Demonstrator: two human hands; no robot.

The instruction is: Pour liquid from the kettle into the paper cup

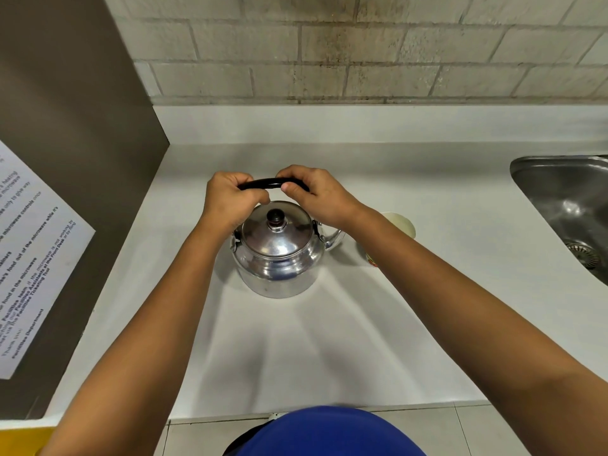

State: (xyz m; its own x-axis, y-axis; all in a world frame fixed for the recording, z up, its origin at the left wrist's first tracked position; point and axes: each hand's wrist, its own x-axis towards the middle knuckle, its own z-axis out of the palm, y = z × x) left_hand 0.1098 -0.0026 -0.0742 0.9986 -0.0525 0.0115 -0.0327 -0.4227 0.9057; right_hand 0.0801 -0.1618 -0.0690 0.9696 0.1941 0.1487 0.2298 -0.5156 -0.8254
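Kettle (276, 255) lidded on counter (329, 340); both hands' fingers closed around handle (263, 184); paper cup (399, 223) beside spout.

The paper cup (399, 225) is largely hidden behind the right forearm; only part of its rim and a small strip of its printed wall show, and the print is unreadable. Its contents cannot be determined. The tip of the kettle (276, 255) spout passes under the same forearm. Both ends of the black handle (263, 184) are covered by the left hand (227, 200) and the right hand (316, 199). The sink (566, 205) is cut off by the right edge. The printed notice (29, 258) is cut off by the left edge, and its smaller lines are too blurred to read.
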